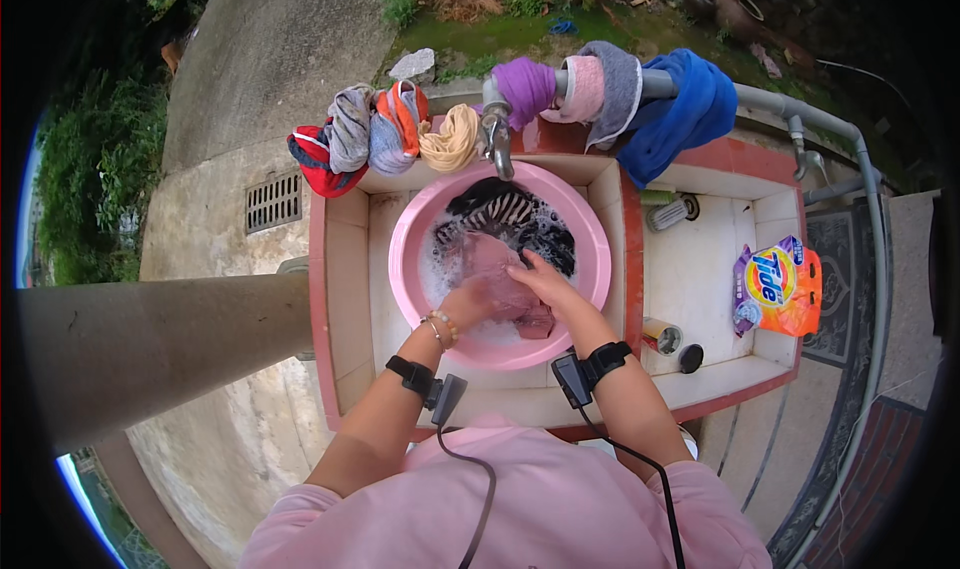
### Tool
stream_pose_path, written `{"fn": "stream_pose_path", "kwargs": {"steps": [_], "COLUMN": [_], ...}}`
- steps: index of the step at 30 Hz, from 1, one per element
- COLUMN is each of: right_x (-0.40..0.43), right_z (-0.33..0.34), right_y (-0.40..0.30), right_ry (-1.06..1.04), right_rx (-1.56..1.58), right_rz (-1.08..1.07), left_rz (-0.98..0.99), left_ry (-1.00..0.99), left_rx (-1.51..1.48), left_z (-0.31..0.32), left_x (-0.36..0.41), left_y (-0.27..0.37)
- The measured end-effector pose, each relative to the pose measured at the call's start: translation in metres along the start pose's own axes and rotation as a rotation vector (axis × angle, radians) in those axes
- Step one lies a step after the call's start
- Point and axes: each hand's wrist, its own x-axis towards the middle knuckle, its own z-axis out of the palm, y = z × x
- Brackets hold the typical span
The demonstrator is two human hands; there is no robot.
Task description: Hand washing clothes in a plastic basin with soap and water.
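A round pink plastic basin (406, 265) stands in a tiled outdoor sink and holds sudsy water. Across its middle lies wet pink cloth (499, 269), with dark clothing (555, 242) and a black-and-white striped cloth (510, 210) behind it. My left hand (466, 302), slightly blurred, is at the cloth's near left side; whether its fingers grip it cannot be told. At the right edge of the cloth is my right hand (544, 278), its thumb and fingers holding a part of it. A metal tap (498, 145) juts over the basin's far rim.
Rolled cloths (452, 139) sit along the sink's back ledge. A blue towel (682, 111) and other cloths hang on the grey pipe (757, 100). The right compartment holds a brush (669, 214), an open can (662, 336), a dark lid (691, 358) and a Tide detergent bag (780, 287).
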Motion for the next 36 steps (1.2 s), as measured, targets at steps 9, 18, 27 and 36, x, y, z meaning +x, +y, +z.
{"fn": "stream_pose_path", "kwargs": {"steps": [9,18,27,36], "right_x": [-0.055,-0.058,0.031,0.094], "right_z": [0.046,0.026,0.002,0.020], "right_y": [-0.066,-0.080,-0.038,0.000], "right_ry": [-0.570,-0.153,0.298,0.377], "right_rx": [0.222,-0.414,-1.167,-1.332], "right_rz": [0.067,-0.391,-0.330,-0.353], "left_rz": [0.271,0.354,0.038,-0.175], "left_ry": [0.111,-0.135,0.305,-0.070], "left_rx": [-0.453,0.110,0.361,0.456], "left_z": [-0.025,-0.087,-0.001,0.062], "left_x": [-0.005,-0.022,0.042,0.110], "left_y": [-0.020,0.047,0.003,-0.062]}}
